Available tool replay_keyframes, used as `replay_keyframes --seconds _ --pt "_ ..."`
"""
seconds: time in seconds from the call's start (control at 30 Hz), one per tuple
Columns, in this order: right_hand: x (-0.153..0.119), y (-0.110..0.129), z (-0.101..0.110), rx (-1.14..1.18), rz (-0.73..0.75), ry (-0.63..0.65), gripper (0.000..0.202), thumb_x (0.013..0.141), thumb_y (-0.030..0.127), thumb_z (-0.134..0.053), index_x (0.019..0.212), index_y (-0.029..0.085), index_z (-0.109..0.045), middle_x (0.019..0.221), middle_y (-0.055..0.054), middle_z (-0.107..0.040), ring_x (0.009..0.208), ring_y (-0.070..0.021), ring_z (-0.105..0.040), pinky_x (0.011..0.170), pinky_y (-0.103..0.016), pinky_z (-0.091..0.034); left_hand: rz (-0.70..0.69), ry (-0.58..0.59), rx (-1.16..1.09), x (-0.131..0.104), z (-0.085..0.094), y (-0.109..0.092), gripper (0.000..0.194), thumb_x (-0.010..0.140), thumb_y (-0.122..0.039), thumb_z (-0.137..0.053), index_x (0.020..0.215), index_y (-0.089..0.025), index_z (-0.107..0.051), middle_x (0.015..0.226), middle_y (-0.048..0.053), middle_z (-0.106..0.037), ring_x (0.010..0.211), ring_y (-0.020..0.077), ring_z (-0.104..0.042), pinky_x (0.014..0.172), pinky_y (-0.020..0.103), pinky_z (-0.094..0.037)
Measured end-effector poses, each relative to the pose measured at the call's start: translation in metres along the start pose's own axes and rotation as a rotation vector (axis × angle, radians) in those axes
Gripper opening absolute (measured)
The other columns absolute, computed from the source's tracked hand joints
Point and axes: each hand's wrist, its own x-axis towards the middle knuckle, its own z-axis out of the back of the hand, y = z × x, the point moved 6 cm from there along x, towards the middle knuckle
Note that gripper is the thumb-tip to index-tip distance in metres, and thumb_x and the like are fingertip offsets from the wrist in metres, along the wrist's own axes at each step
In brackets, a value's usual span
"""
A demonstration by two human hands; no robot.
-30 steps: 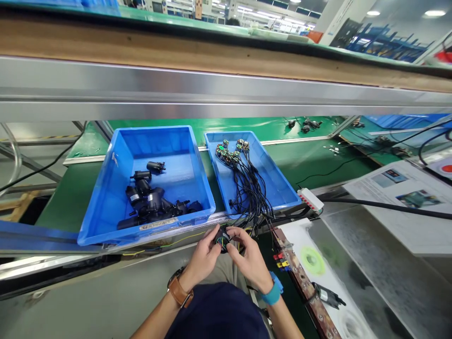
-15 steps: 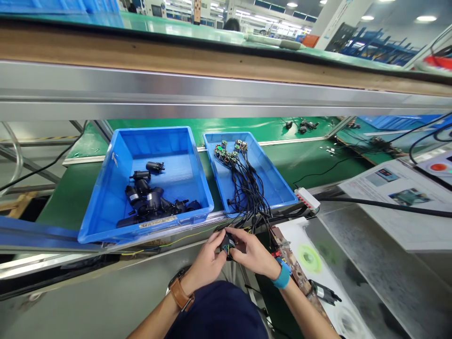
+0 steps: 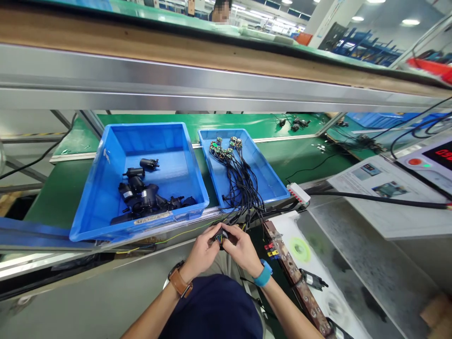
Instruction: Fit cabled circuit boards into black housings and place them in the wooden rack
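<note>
A small black part (image 3: 221, 237) with thin coloured wires is pinched between both hands, just below the edge of the bench. My left hand (image 3: 204, 250) grips its left side, fingers curled and closed. From the right, my right hand (image 3: 244, 249) closes on the same part with thumb and fingertips. Beyond the hands, a blue tray (image 3: 271, 176) holds green circuit boards (image 3: 224, 148) with a bundle of black cables (image 3: 243, 186) hanging over its near edge. To the left, a deeper blue bin (image 3: 165, 141) holds several black cylindrical parts (image 3: 141, 190).
A metal rail (image 3: 176, 92) crosses above the bins. At the right are a brown strip (image 3: 296, 278) with screws, a black cylinder (image 3: 314, 279), a white power strip (image 3: 299, 193), a printed sheet (image 3: 377, 188) and a device with a red display (image 3: 439, 153). A person (image 3: 221, 12) is in the background.
The view has shifted, so bins and bench appear slightly further left. Both hands still hold the black part, now turned a little. A person's head shows more at the top, and the red display has come into view.
</note>
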Motion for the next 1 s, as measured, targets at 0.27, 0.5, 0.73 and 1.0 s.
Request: replay_keyframes --seconds 0.27,0.5,0.73,1.0 --pt "-0.011 0.011 0.0 0.07 0.067 -0.077 0.049 0.077 0.016 -0.055 0.123 0.02 -0.073 0.097 -0.006 -0.07 0.083 -0.0173 -0.063 0.078 -0.031 -0.056 -0.013 0.049 0.046 -0.003 0.001 -0.008 0.054 0.086 -0.025 -0.057 0.14 -0.019 -0.061 0.15 0.012 -0.056 0.139 0.0278 -0.051 0.121 0.046 -0.038" --pt "-0.049 0.032 0.042 0.557 -0.043 -0.269 0.047 0.076 0.026 -0.064 0.121 0.022 -0.073 0.106 -0.006 -0.074 0.095 -0.0208 -0.07 0.085 -0.034 -0.058 -0.144 0.295 0.135 -0.008 -0.002 -0.063 0.075 0.086 -0.066 -0.061 0.15 -0.027 -0.05 0.158 0.01 -0.047 0.145 0.036 -0.042 0.116 0.047 -0.044" --pt "-0.123 0.07 0.146 0.697 -0.059 -0.606 0.082 0.086 0.078 -0.039 0.133 0.015 -0.062 0.115 -0.017 -0.072 0.087 -0.0278 -0.074 0.071 -0.042 -0.062 -0.358 0.633 0.236 -0.012 -0.106 -0.094 0.075 0.086 -0.069 -0.059 0.145 -0.022 -0.056 0.153 0.014 -0.052 0.146 0.0366 -0.04 0.125 0.051 -0.024" --pt "-0.215 -0.038 0.258 0.023 -0.238 -1.46 0.062 0.071 0.045 -0.067 0.126 0.016 -0.065 0.12 -0.015 -0.07 0.114 -0.0299 -0.065 0.103 -0.051 -0.048 0.02 1.373 0.17 -0.104 -0.186 -0.054 0.084 0.074 -0.044 -0.077 0.15 -0.026 -0.045 0.133 0.011 -0.07 0.088 0.0261 -0.076 0.062 0.027 -0.056"
